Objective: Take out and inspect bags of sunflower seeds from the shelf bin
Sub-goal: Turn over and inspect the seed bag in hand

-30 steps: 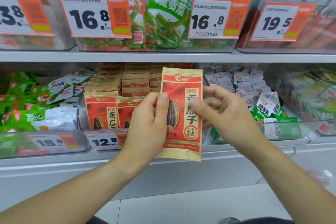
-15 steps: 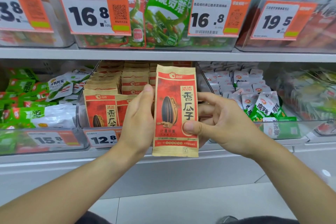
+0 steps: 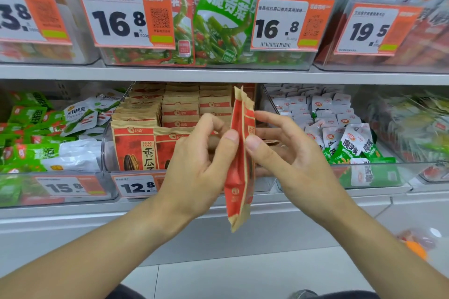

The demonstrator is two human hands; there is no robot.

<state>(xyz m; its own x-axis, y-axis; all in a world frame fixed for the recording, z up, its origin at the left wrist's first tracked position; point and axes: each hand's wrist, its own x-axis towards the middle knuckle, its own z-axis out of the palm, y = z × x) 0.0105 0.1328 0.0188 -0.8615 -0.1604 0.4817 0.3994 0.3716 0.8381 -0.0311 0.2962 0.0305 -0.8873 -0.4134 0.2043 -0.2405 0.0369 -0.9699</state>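
A red and tan bag of sunflower seeds (image 3: 239, 167) hangs upright in front of the shelf, turned edge-on to me. My left hand (image 3: 196, 170) pinches its left face with thumb and fingers. My right hand (image 3: 286, 155) touches its right face with the thumb, fingers spread behind it. Behind the hands stands the clear shelf bin (image 3: 107, 153) filled with several rows of the same sunflower seed bags (image 3: 136, 145), marked 12.8 on its price tag (image 3: 137, 187).
Clear bins flank the seed bin: green and white snack packs (image 3: 48, 133) to the left, small white packs (image 3: 340, 126) to the right. The upper shelf (image 3: 218, 75) holds green and red bags behind price tags. Pale floor lies below.
The bag has been rotated from facing me flat to edge-on, between both hands. Both hands stayed in front of the seed bin.
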